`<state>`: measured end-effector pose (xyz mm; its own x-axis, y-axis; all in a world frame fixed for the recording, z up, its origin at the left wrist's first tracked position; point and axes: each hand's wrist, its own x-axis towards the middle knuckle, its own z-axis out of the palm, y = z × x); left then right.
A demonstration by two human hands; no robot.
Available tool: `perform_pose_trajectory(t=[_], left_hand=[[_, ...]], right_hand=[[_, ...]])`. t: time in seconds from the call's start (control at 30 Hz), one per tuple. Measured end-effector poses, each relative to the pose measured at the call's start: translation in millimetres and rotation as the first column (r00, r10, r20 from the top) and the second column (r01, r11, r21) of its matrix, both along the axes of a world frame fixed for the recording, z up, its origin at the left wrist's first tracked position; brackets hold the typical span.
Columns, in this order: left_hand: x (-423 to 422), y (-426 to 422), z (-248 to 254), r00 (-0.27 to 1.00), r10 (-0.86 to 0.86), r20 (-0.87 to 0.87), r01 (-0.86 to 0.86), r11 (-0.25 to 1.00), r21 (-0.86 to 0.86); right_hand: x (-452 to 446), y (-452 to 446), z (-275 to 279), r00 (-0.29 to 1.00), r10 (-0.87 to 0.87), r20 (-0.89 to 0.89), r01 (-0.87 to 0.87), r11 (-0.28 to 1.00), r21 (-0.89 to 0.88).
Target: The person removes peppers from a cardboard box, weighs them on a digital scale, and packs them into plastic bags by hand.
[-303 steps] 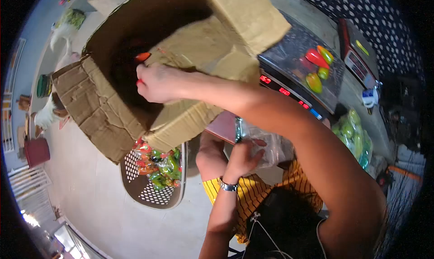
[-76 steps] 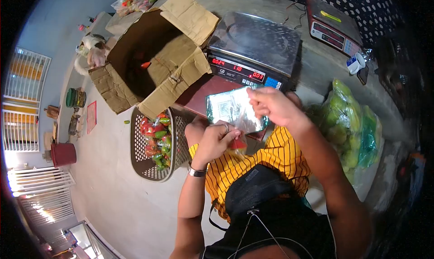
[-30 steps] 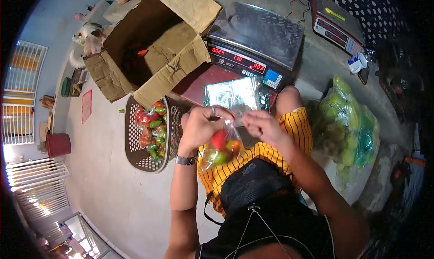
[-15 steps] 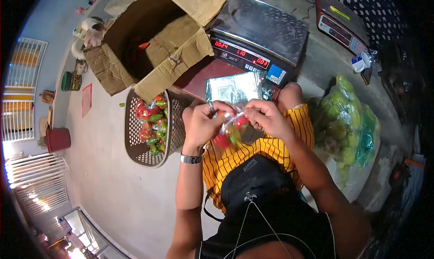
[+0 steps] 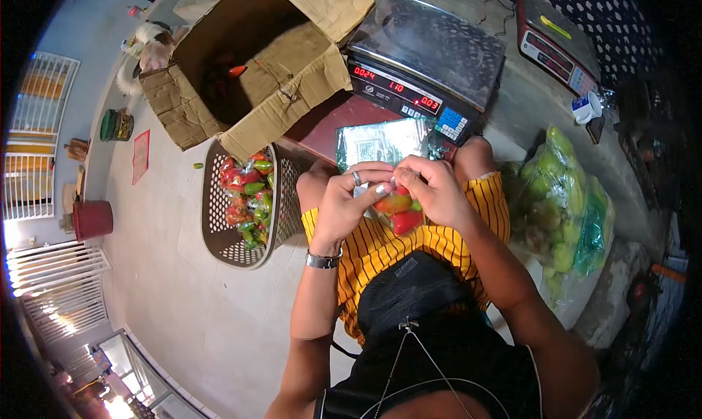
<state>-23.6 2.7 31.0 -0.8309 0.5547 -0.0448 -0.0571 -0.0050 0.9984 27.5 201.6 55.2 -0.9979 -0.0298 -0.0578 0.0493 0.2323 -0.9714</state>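
Between my two hands hangs a small clear bag of red, orange and green peppers (image 5: 404, 213), above my lap. My left hand (image 5: 352, 203) is closed, thumb and fingers pinching the gathered neck of the bag. My right hand (image 5: 431, 189) pinches the same neck from the other side. Just beyond them lies a shiny packet of clear plastic bags (image 5: 380, 141) on a dark red surface (image 5: 329, 123). To the left a perforated basket (image 5: 215, 236) holds several bagged peppers (image 5: 250, 192).
An open cardboard box (image 5: 292, 115) with a few red peppers inside stands ahead. A lit digital scale (image 5: 431, 46) is beside it, with a second scale (image 5: 559, 42) farther right. A mug (image 5: 585, 108) and a large bag of green vegetables (image 5: 559, 199) are at right.
Peppers once on the scale pan are gone from it. The bag of peppers, first hanging lower from my left hand, is now pinched by both hands at its neck, which was twisted meanwhile.
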Motion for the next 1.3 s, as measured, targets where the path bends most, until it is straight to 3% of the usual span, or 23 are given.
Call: perform_pose_trajectory(t=[0.1, 0.2, 0.33, 0.47, 0.5, 0.63, 0.73, 0.87, 1.13, 1.23, 1.3], left_hand=[[6, 7, 10, 0.979, 0.015, -0.203, -0.041, 0.991, -0.126], [8, 13, 18, 0.965, 0.004, -0.261, -0.04, 0.99, -0.134], [12, 17, 21, 0.972, -0.035, -0.233, 0.024, 0.999, -0.048], [15, 19, 24, 0.999, 0.006, -0.031, -0.004, 0.998, 0.065], [16, 16, 20, 0.99, 0.042, 0.133, -0.06, 0.989, 0.135], [12, 13, 3, 0.986, -0.018, 0.166, -0.025, 0.967, 0.254], [20, 15, 5, 0.944, -0.066, 0.325, -0.016, 0.97, 0.241], [21, 17, 6, 0.971, -0.039, 0.237, -0.013, 0.977, 0.215], [16, 14, 3, 0.918, -0.033, 0.395, -0.143, 0.902, 0.407], [16, 12, 2, 0.894, -0.057, 0.445, -0.17, 0.875, 0.454], [17, 11, -1, 0.882, -0.061, 0.467, -0.179, 0.873, 0.453]], right_hand=[[1, -7, 0, 0.966, -0.04, -0.256, 0.077, 0.988, 0.135], [1, 2, 21, 0.917, 0.183, -0.354, 0.034, 0.849, 0.527], [-12, 25, 51, 0.802, 0.485, -0.347, -0.168, 0.742, 0.649], [-14, 31, 75, 0.841, 0.402, -0.362, -0.135, 0.803, 0.58], [-11, 32, 68, 0.864, 0.343, -0.368, -0.113, 0.846, 0.522], [7, 20, 47, 0.974, 0.079, -0.214, -0.029, 0.974, 0.225], [10, 13, 25, 0.94, -0.002, -0.342, 0.05, 0.99, 0.133], [11, 11, 26, 0.934, 0.004, -0.357, 0.046, 0.99, 0.132], [18, 4, 31, 0.958, -0.079, -0.277, 0.115, 0.987, 0.116], [18, 0, 25, 0.886, -0.06, -0.459, 0.158, 0.971, 0.178], [18, 1, 23, 0.879, -0.039, -0.476, 0.152, 0.968, 0.201]])
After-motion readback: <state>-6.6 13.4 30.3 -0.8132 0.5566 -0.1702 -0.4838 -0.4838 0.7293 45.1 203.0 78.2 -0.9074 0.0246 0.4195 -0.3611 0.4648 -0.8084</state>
